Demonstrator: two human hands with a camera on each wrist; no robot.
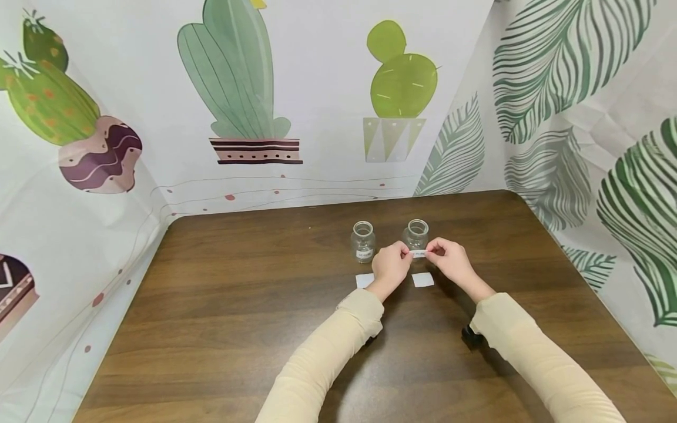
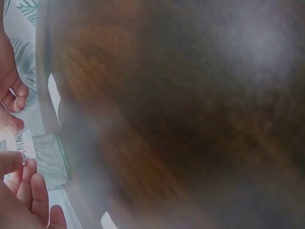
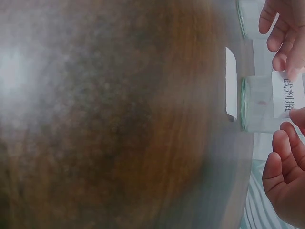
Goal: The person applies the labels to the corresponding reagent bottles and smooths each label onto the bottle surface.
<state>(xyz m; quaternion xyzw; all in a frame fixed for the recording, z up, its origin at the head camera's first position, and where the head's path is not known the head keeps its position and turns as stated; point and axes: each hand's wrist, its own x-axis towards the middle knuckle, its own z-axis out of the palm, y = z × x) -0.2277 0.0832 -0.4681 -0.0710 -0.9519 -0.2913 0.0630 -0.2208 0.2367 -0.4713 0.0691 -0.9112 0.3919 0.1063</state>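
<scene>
A white label [image 1: 418,254] with printed dark characters is held by its two ends, level in front of the right-hand glass jar [image 1: 416,229]. My left hand [image 1: 392,265] pinches its left end between thumb and finger; my right hand [image 1: 450,259] pinches the other end. In the right wrist view the label [image 3: 281,102] overlaps the jar's side [image 3: 257,107], thumbs at its edges. The jar stands upright, mouth open. Left of it, next to my left hand, stands a second glass jar [image 1: 362,238] with a similar label [image 1: 364,254] on its front.
Two small white paper pieces lie on the brown wooden table [image 1: 254,305]: one [image 1: 422,280] before the right jar, the other [image 1: 364,280] partly behind my left hand. Beneath the right cuff shows a black object [image 1: 471,337]. A patterned cloth wall [image 1: 328,106] borders the table's far edge.
</scene>
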